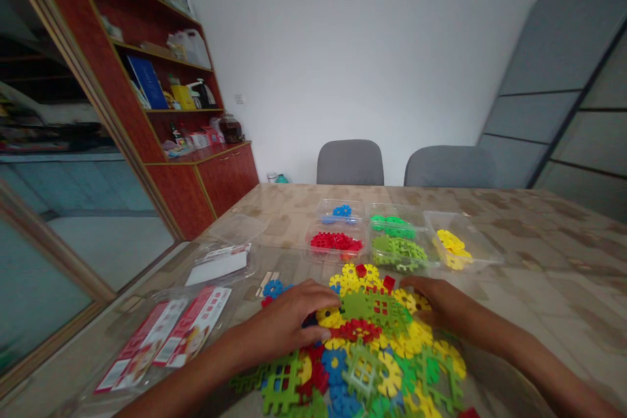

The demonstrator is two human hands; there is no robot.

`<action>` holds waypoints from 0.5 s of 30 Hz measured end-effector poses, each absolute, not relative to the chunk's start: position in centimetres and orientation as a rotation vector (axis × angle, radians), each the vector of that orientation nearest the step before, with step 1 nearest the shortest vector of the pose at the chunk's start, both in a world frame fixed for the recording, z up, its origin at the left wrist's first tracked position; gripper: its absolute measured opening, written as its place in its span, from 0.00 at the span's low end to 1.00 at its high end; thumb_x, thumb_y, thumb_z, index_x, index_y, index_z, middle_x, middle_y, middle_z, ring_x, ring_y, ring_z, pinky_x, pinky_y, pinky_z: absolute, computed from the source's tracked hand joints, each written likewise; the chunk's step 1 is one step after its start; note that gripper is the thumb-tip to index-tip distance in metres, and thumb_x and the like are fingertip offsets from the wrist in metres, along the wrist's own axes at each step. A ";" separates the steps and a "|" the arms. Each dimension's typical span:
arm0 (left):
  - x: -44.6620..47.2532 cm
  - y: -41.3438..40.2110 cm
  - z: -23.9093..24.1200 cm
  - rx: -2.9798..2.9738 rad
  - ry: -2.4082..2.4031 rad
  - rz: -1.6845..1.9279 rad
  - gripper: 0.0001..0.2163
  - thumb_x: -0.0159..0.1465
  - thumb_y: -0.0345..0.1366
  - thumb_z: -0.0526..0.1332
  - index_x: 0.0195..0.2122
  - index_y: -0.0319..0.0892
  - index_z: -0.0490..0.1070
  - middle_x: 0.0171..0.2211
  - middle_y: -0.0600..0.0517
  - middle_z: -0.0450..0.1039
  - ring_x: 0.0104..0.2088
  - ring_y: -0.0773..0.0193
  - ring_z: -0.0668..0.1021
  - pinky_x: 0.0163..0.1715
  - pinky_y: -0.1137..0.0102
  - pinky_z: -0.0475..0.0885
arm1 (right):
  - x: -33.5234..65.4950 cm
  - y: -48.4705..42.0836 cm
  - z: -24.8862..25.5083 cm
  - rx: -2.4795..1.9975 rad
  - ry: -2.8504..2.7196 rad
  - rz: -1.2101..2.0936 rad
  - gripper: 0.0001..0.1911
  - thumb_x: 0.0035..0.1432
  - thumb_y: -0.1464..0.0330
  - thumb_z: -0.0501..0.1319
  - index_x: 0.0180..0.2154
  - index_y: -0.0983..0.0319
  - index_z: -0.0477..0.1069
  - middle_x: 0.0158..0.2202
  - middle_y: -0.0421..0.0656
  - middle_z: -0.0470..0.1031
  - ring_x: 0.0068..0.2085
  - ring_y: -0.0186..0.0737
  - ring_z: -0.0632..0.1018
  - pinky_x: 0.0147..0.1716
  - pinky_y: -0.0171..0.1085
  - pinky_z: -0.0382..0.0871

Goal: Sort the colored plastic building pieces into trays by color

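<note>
A loose heap of plastic building pieces lies on the table in front of me: yellow flower discs [390, 373], green lattice squares [362, 369], blue discs [334, 364] and red pieces [360, 330]. At the heap's left side is my left hand [306, 313], thumb and fingers apart around a yellow disc [330, 318]. My right hand [434, 297] rests at the right side, fingers curved and apart over yellow pieces [405, 299]. Between both hands sits a larger green square piece [375, 310] on top. My right fingertips are partly hidden.
Behind the heap stand clear plastic boxes holding red pieces [337, 241], blue pieces [341, 211], green pieces [399, 249] and yellow pieces [451, 248]. Clear packaging with red-and-white labels [193, 326] lies at the left. Two grey chairs [350, 162] stand beyond the table.
</note>
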State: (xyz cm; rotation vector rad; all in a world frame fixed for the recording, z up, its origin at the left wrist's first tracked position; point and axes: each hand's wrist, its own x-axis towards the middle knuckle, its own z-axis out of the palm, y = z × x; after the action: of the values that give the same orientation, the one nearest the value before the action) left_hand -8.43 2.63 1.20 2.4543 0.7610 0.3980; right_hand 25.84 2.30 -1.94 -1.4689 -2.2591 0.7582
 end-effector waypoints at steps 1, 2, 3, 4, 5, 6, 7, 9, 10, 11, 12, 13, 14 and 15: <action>-8.4 2.6 1.2 2.454 0.753 0.393 0.17 0.67 0.38 0.65 0.56 0.47 0.70 0.53 0.48 0.73 0.54 0.55 0.73 0.56 0.63 0.65 | 25.8 2.3 -2.1 -1.489 -2.263 0.746 0.22 0.49 0.70 0.59 0.48 0.60 0.73 0.49 0.49 0.78 0.48 0.53 0.76 0.48 0.47 0.67; -8.5 2.6 1.2 2.453 0.755 0.388 0.17 0.67 0.38 0.65 0.56 0.48 0.70 0.52 0.48 0.73 0.54 0.55 0.73 0.56 0.64 0.65 | 25.8 2.4 -2.1 -1.510 -2.270 0.733 0.20 0.49 0.70 0.59 0.46 0.61 0.73 0.46 0.49 0.78 0.45 0.52 0.77 0.45 0.46 0.68; -8.5 2.6 1.2 2.453 0.762 0.382 0.17 0.67 0.39 0.65 0.56 0.48 0.70 0.52 0.48 0.73 0.53 0.55 0.73 0.55 0.64 0.65 | 25.7 2.4 -2.1 -1.529 -2.278 0.721 0.17 0.48 0.69 0.59 0.43 0.61 0.72 0.43 0.48 0.77 0.42 0.51 0.76 0.42 0.44 0.68; -8.5 2.7 1.2 2.454 0.771 0.379 0.17 0.66 0.39 0.65 0.56 0.48 0.70 0.51 0.48 0.73 0.53 0.55 0.73 0.55 0.64 0.65 | 25.6 2.4 -2.0 -1.543 -2.283 0.709 0.14 0.47 0.70 0.59 0.40 0.61 0.71 0.40 0.47 0.77 0.40 0.49 0.76 0.39 0.43 0.68; -8.5 2.7 1.1 2.455 0.775 0.378 0.17 0.66 0.40 0.65 0.56 0.48 0.70 0.51 0.48 0.73 0.53 0.56 0.73 0.55 0.64 0.65 | 25.4 2.5 -1.9 -1.552 -2.285 0.698 0.12 0.46 0.70 0.60 0.37 0.61 0.69 0.37 0.46 0.76 0.37 0.48 0.75 0.36 0.41 0.67; -8.5 2.7 1.1 2.457 0.776 0.379 0.18 0.66 0.40 0.66 0.56 0.48 0.70 0.51 0.49 0.73 0.53 0.56 0.73 0.55 0.65 0.65 | 25.3 2.5 -1.8 -1.554 -2.284 0.693 0.11 0.45 0.71 0.60 0.35 0.60 0.68 0.35 0.44 0.74 0.35 0.46 0.74 0.34 0.40 0.66; -8.5 2.7 1.1 2.459 0.776 0.381 0.18 0.66 0.40 0.66 0.56 0.48 0.70 0.51 0.49 0.73 0.53 0.56 0.73 0.55 0.65 0.65 | 25.1 2.5 -1.7 -1.550 -2.282 0.691 0.11 0.44 0.72 0.60 0.34 0.60 0.66 0.34 0.43 0.73 0.35 0.45 0.73 0.33 0.39 0.65; -8.5 2.8 1.1 2.463 0.776 0.376 0.18 0.66 0.41 0.66 0.56 0.48 0.70 0.51 0.49 0.73 0.53 0.55 0.72 0.55 0.64 0.64 | 24.9 2.5 -1.4 -1.535 -2.276 0.692 0.13 0.44 0.72 0.60 0.35 0.60 0.66 0.35 0.43 0.72 0.36 0.44 0.73 0.34 0.38 0.65; -8.6 2.8 1.1 2.464 0.781 0.372 0.18 0.65 0.41 0.66 0.56 0.48 0.70 0.51 0.48 0.72 0.53 0.55 0.72 0.55 0.64 0.64 | 24.9 2.5 -1.2 -1.522 -2.279 0.698 0.13 0.44 0.72 0.60 0.37 0.60 0.66 0.37 0.43 0.72 0.37 0.44 0.73 0.36 0.39 0.65; -8.6 2.8 1.2 2.461 0.789 0.364 0.18 0.65 0.42 0.66 0.56 0.48 0.70 0.52 0.48 0.72 0.54 0.54 0.72 0.56 0.64 0.64 | 24.9 2.5 -1.2 -1.509 -2.285 0.710 0.14 0.45 0.72 0.61 0.38 0.60 0.67 0.38 0.44 0.72 0.38 0.45 0.73 0.37 0.39 0.65; -8.6 2.8 1.2 2.455 0.802 0.359 0.18 0.65 0.42 0.65 0.56 0.47 0.70 0.52 0.48 0.72 0.54 0.54 0.71 0.56 0.63 0.64 | 24.9 2.5 -1.1 -1.498 -2.292 0.725 0.15 0.46 0.71 0.61 0.39 0.60 0.67 0.39 0.44 0.72 0.39 0.45 0.73 0.39 0.40 0.65; -8.7 2.7 1.3 2.446 0.818 0.357 0.18 0.66 0.42 0.65 0.56 0.47 0.69 0.53 0.47 0.71 0.55 0.53 0.71 0.57 0.62 0.63 | 25.0 2.5 -1.1 -1.492 -2.296 0.740 0.15 0.47 0.71 0.62 0.40 0.60 0.68 0.39 0.44 0.72 0.40 0.46 0.73 0.39 0.41 0.65; -8.7 2.7 1.3 2.436 0.839 0.358 0.18 0.66 0.41 0.65 0.55 0.46 0.69 0.54 0.47 0.71 0.55 0.53 0.71 0.57 0.62 0.63 | 25.1 2.5 -1.1 -1.494 -2.296 0.755 0.14 0.46 0.70 0.62 0.39 0.60 0.68 0.39 0.44 0.72 0.39 0.46 0.72 0.39 0.41 0.65; -8.8 2.7 1.3 2.426 0.861 0.357 0.18 0.65 0.40 0.65 0.55 0.45 0.70 0.54 0.47 0.70 0.55 0.53 0.70 0.57 0.62 0.62 | 25.2 2.5 -1.1 -1.500 -2.291 0.767 0.14 0.46 0.70 0.63 0.38 0.60 0.67 0.38 0.43 0.71 0.38 0.45 0.72 0.38 0.40 0.65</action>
State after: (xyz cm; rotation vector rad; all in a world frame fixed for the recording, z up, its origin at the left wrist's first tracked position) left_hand -8.78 2.69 1.26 2.4265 0.8615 0.3571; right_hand 25.21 2.49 -1.13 -1.5003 -2.2910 0.7666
